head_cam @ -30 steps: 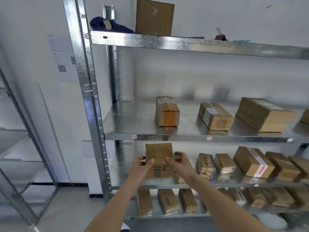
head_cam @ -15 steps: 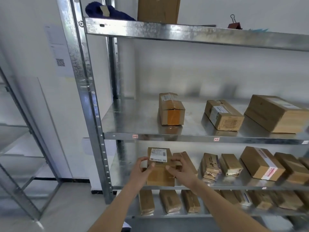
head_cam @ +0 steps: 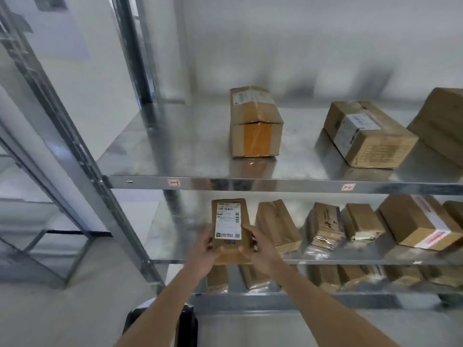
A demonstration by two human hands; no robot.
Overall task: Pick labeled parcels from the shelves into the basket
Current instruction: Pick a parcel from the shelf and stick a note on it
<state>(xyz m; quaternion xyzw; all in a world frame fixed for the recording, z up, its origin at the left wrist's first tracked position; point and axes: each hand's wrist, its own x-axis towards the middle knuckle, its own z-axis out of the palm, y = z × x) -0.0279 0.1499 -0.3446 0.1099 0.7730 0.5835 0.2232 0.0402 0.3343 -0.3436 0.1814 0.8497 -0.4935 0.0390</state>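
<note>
— Small cardboard parcel [head_cam: 229,230], probably light and stiff, label facing up; best gripped by its two long sides.
— Held exactly so: left hand [head_cam: 204,251] and right hand [head_cam: 260,249] curled round the near end, fingers [head_cam: 246,250] on both edges.
— Whereabouts?
— Tilted up at the front of the middle shelf [head_cam: 350,260], far left, beside other parcels.

both hands, left hand [head_cam: 203,249] & right hand [head_cam: 260,246], grip labeled parcel [head_cam: 229,227] at mid shelf [head_cam: 350,259] front edge.
</note>
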